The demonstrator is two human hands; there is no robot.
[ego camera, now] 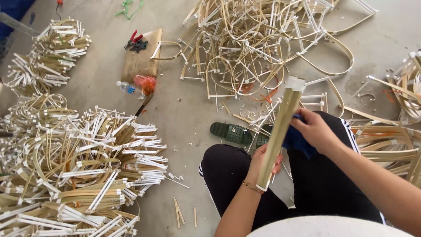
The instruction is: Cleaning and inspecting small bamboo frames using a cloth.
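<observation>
I observe the left hand (264,163) clenched around the lower part of a bamboo strip bundle (280,131), which stands tilted above my lap, its white-taped top end uppermost. The right hand (313,129) presses a dark blue cloth (298,140) against the bundle's mid-length, fingers closed on the cloth. To do this well, I judge the left grip should stay firm near the base so the bundle does not twist, while the cloth follows the strips lengthwise. A green sandal (231,133) lies on the floor (184,109) just ahead. Finished stacks (87,166) sit left; a loose tangle (258,39) lies ahead.
</observation>
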